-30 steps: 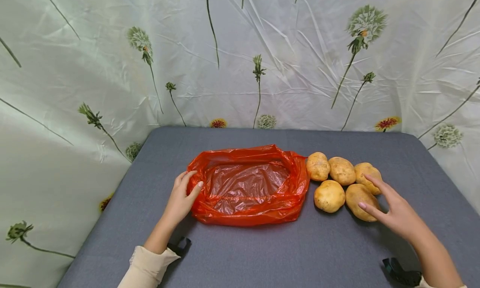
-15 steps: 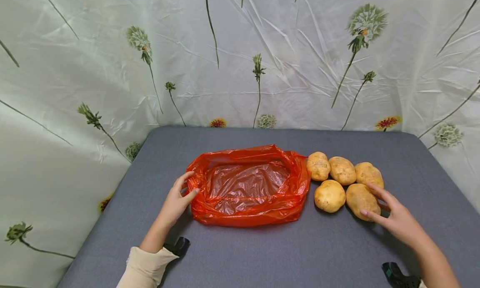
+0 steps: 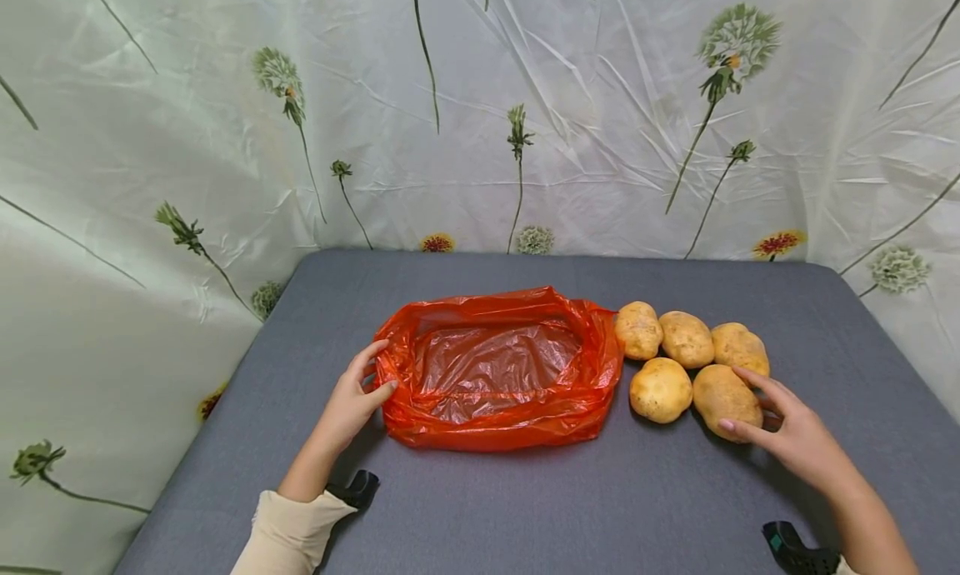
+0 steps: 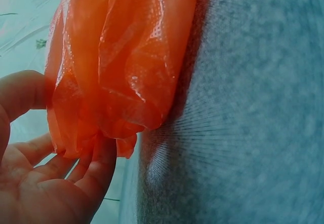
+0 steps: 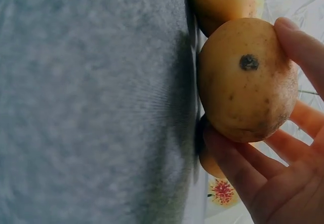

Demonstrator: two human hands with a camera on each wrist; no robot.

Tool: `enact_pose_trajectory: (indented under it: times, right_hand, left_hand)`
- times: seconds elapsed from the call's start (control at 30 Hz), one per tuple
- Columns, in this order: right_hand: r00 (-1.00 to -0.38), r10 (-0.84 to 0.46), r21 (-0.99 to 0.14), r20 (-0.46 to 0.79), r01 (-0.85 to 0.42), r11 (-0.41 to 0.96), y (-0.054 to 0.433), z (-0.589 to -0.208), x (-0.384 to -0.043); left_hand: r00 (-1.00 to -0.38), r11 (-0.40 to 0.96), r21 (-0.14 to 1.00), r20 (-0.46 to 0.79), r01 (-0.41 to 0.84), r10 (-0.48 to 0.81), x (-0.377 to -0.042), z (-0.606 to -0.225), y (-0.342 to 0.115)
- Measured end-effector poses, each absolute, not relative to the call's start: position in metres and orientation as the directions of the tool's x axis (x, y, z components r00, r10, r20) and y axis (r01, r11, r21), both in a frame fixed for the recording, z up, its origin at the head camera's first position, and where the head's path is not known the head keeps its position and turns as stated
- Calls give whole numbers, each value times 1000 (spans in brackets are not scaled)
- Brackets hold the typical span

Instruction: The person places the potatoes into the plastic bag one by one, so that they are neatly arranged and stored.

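A red plastic bag (image 3: 495, 433) lies spread on the table with its mouth facing up. At its left end, my left hand (image 3: 347, 408) holds the bag between thumb and fingers; the left wrist view has the fingertips against the crumpled red film (image 4: 121, 57). Several potatoes sit in a cluster right of the bag. My right hand (image 3: 795, 433) grips the nearest right potato (image 3: 723, 402), thumb on one side and fingers on the other. A dark spot marks that potato (image 5: 248, 82) in the right wrist view. Part of its right side is hidden by the fingers in the head view.
Beside the gripped potato lies another potato (image 3: 660, 390), and a back row holds a left potato (image 3: 639, 331), a middle potato (image 3: 686, 339) and a right potato (image 3: 738, 347). A floral curtain (image 3: 450, 142) hangs behind the grey table (image 3: 525, 517).
My right hand has lowered onto the nearest right potato and its fingers have closed in around it. My left hand has shifted slightly left at the bag's end.
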State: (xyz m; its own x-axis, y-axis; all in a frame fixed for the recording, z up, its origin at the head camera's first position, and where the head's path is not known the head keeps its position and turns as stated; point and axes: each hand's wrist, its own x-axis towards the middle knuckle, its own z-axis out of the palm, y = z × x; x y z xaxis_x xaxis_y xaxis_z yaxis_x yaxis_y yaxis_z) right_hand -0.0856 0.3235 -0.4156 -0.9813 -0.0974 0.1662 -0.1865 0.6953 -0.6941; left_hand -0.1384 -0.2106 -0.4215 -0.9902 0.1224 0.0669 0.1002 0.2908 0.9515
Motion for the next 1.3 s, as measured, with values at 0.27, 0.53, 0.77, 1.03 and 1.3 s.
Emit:
enact_pose_trajectory:
  times: [0.27, 0.53, 0.77, 1.03, 1.3]
  right_hand:
    - [-973, -82, -697, 217, -214, 685, 319, -400, -87]
    - [-942, -115, -686, 315, -310, 659, 301, -386, -97]
    - [-923, -177, -693, 341, -374, 616, 277, -367, -113]
    - [-900, -269, -690, 344, -436, 577, 242, -346, -134]
    - [-830, -409, -664, 380, -553, 503, 199, -332, -160]
  left_hand:
    - [-989, 278, 954, 75, 109, 131, -133, -407, -204]
    - [-986, 310, 941, 97, 134, 133, -140, -425, -212]
    - [-986, 313, 939, 110, 145, 126, -140, -427, -213]
    - [-987, 326, 936, 92, 131, 130, -138, -422, -211]
    - [-986, 320, 937, 105, 142, 129, -140, -427, -212]
